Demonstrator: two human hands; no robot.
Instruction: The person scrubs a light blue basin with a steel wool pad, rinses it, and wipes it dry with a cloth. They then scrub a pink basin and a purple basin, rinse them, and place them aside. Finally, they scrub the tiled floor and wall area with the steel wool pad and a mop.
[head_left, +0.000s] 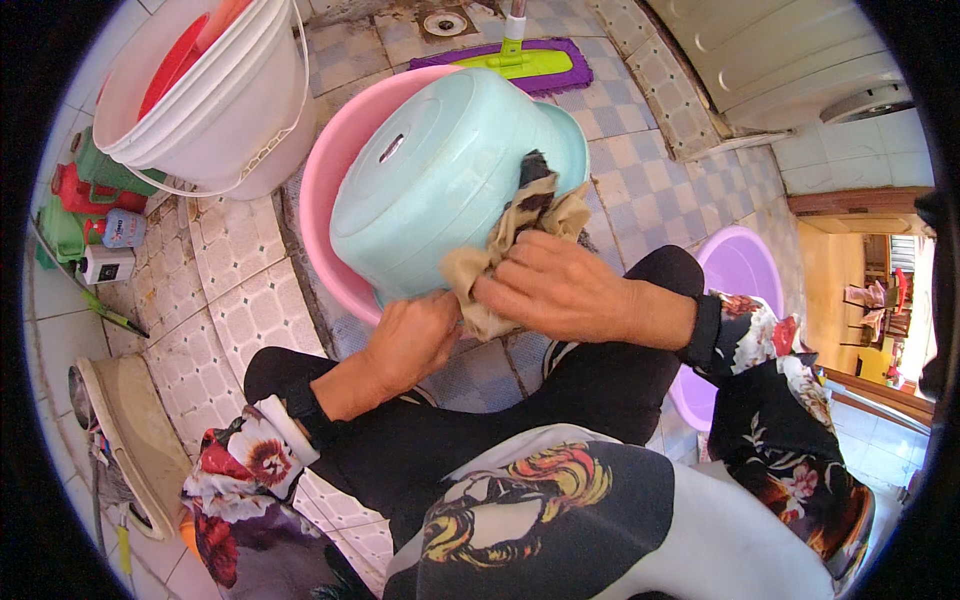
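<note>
A light blue plastic basin (427, 180) is tilted on its side, its underside turned towards the upper left. It rests inside or against a pink basin (319, 217). My left hand (409, 349) is closed on the blue basin's near rim, fingertips hidden. Bunched in my right hand (559, 289) is a beige cloth (487, 319), pressed to the outer wall by the rim. A dark, wet-looking piece of cloth (535, 171) sticks out above it.
Top left stands a white bucket (247, 127) holding something red. A purple flat mop (577, 71) lies beyond the basins. By my right knee is a lilac basin (739, 259). Bottles (124, 227) line the left wall near a beige appliance or container (139, 427). A doorway (832, 277) opens at right.
</note>
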